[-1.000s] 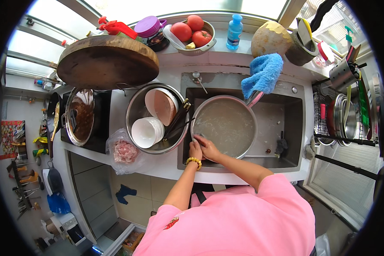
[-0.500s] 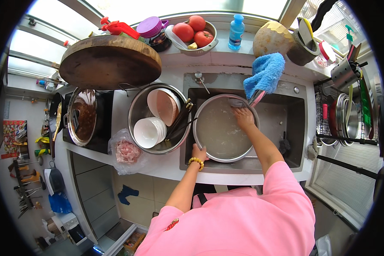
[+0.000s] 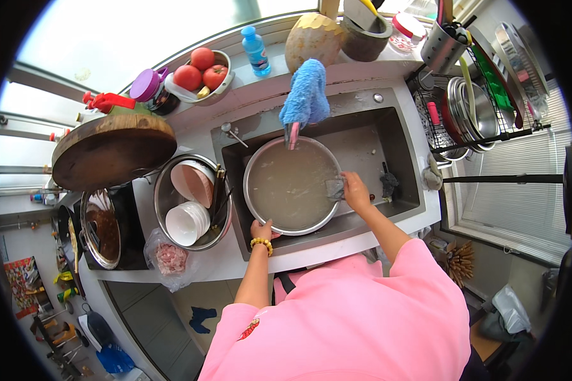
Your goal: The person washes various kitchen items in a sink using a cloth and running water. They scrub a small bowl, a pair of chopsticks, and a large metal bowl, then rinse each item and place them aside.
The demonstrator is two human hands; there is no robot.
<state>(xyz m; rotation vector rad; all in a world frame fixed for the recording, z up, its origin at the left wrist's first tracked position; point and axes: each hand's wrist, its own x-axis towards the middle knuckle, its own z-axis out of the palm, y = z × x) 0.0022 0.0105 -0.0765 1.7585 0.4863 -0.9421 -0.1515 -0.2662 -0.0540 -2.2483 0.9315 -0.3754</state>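
Note:
A large round steel pan (image 3: 286, 184) lies in the steel sink (image 3: 394, 136), its inside wet and streaked. My left hand (image 3: 260, 228) grips the pan's near rim; a yellow bead bracelet sits on that wrist. My right hand (image 3: 354, 190) presses a small grey scrub pad (image 3: 334, 188) against the pan's right edge. A blue fluffy cloth (image 3: 306, 95) hangs over the tap just above the pan.
Left of the sink a steel basin (image 3: 165, 190) holds white and pink bowls. A bag of meat (image 3: 168, 258), a lidded pot (image 3: 98, 225), a round wooden board (image 3: 111, 149), a bowl of tomatoes (image 3: 200, 76), a blue bottle (image 3: 255, 47), a dish rack (image 3: 476, 108).
My right hand went from the pan's near edge to its far rim, then around to its right edge with the pad. The left hand stays on the near rim.

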